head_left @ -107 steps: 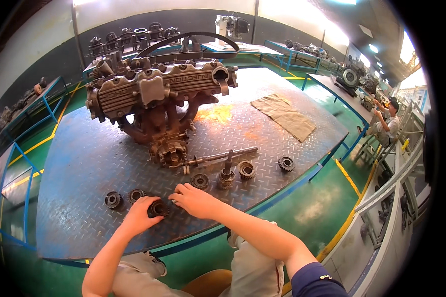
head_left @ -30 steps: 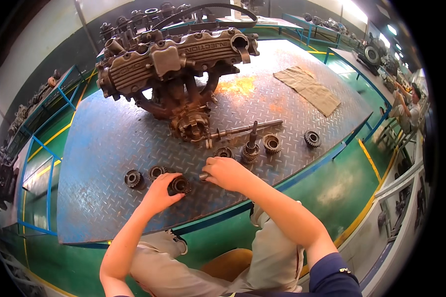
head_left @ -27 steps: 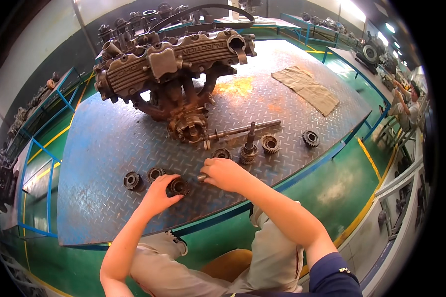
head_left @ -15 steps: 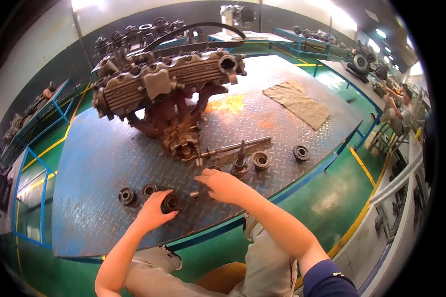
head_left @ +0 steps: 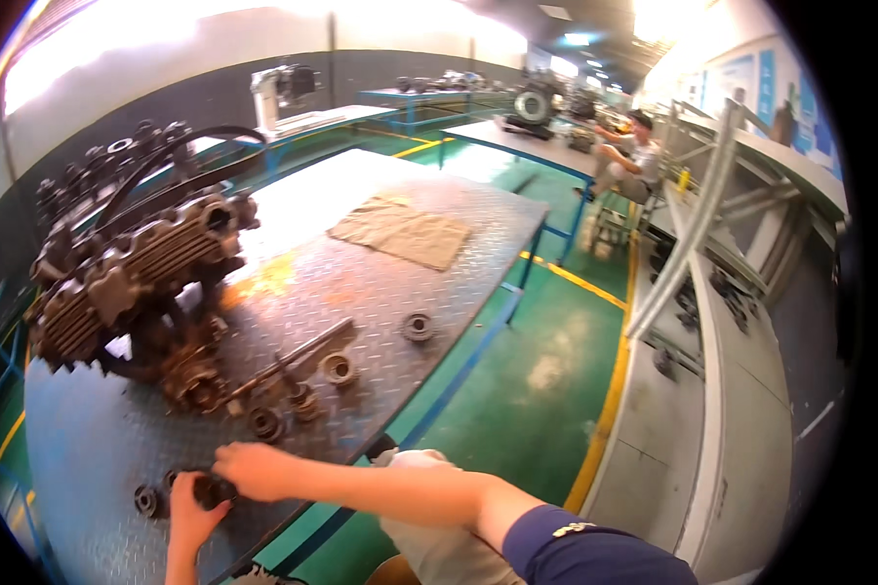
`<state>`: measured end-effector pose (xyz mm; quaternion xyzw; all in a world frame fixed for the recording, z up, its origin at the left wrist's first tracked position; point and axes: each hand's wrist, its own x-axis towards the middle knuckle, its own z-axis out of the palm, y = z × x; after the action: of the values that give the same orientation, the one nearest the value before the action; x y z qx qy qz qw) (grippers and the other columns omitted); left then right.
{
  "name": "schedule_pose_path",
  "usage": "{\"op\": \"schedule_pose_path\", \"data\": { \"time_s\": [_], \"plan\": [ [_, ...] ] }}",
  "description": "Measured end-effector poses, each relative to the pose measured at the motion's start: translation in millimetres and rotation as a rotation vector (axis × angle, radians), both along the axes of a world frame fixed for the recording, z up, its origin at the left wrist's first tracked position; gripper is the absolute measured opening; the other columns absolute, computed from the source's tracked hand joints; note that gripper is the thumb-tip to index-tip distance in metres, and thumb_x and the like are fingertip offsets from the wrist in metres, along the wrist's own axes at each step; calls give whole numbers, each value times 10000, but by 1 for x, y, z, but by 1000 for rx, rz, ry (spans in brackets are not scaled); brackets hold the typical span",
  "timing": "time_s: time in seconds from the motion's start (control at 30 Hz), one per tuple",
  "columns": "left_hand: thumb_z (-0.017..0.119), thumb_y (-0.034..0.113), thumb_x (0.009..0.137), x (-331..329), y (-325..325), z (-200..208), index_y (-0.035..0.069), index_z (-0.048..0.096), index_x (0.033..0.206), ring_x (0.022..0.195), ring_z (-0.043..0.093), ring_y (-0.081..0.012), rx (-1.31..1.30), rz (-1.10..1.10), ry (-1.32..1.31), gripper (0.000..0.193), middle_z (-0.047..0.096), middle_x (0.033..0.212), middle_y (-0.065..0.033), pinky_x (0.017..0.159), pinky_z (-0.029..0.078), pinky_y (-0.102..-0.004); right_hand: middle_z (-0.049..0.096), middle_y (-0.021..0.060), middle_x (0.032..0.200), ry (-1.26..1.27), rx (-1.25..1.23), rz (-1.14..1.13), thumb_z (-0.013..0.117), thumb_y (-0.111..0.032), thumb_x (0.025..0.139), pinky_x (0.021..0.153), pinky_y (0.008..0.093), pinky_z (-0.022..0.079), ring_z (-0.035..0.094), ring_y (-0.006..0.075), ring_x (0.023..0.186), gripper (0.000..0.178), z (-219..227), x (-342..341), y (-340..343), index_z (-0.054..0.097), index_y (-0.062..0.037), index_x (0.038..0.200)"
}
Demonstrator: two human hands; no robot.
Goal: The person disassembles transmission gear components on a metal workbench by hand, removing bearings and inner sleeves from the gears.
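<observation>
My left hand point(head_left: 194, 521) is closed around a dark gear point(head_left: 209, 490) near the front edge of the metal table. Right beside it, my right hand point(head_left: 256, 470) has its fingers curled downward at the gear's far side. Whatever those fingers hold is hidden. A second gear point(head_left: 146, 501) lies to the left, and another point(head_left: 172, 478) is partly covered by my left hand. Beyond my right hand are a dark gear point(head_left: 265, 422), an upright gear shaft point(head_left: 303, 401), a lighter ring-shaped gear point(head_left: 339, 370) and a toothed gear point(head_left: 418, 328). Behind them lies a long metal rod point(head_left: 293, 357).
A large engine point(head_left: 132, 278) stands on the left of the patterned steel table point(head_left: 361, 302). A tan cloth point(head_left: 400, 230) lies toward the far edge. To the right are a metal frame point(head_left: 688, 224) and, farther back, a seated person point(head_left: 634, 161) at another bench.
My view has swung to the right. My right hand has come over to the left hand's gear, and its spread fingers have curled. The small metal sleeve between the hands no longer shows.
</observation>
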<state>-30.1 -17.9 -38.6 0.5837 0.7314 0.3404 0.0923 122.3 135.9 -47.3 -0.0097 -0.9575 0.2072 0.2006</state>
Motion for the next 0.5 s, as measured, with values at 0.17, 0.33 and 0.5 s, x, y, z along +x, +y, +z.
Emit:
{"op": "schedule_pose_path", "data": {
  "time_s": [0.17,0.33,0.5],
  "plan": [
    [802,107,562,1,14,-2,-10,592,994,816,580,-265,-6,10,-124,494,595,888,-129,735,467,-347,538,147,1097,56,-14,34,665,-91,693,877,358,447,517,300,1017,332,2,-2,-16,605,7,1005],
    [764,80,673,-26,0,-9,8,604,1059,837,616,-240,9,-71,-55,423,639,922,-120,767,481,-332,514,188,1168,131,149,-107,640,-168,719,941,359,417,506,316,1048,548,-1,-21,-39,513,53,1204],
    [774,70,737,-25,-2,2,-17,619,1089,811,620,-223,32,-64,0,394,665,925,-124,759,503,-339,596,160,1106,157,168,-152,662,-247,760,915,381,421,561,295,1018,489,14,-11,-44,557,19,1157]
  ]
}}
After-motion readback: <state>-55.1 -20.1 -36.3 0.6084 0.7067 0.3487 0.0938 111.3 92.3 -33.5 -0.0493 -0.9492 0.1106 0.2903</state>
